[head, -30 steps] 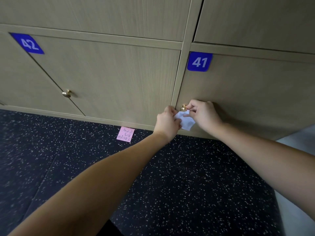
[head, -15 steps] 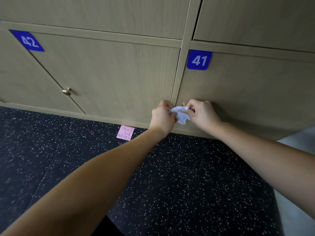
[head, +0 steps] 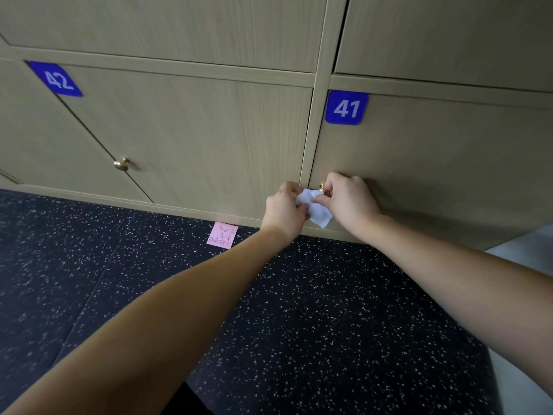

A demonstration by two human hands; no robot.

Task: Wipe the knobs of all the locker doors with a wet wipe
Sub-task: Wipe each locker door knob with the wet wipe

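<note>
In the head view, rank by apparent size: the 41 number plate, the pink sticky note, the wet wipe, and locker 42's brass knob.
1. 41 number plate
2-3. wet wipe and pink sticky note: look alike, and both hands cover part of the wipe, so unranked
4. brass knob, clearly smallest

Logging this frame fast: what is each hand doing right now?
Left hand: fingers pinch the crumpled white wet wipe.
Right hand: fingers pinch the same wipe beside the small brass knob of locker 41.

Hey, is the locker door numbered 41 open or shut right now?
Shut. Door 41 sits flush with its frame, no interior showing. Both hands hold the wet wipe at its knob.
</note>
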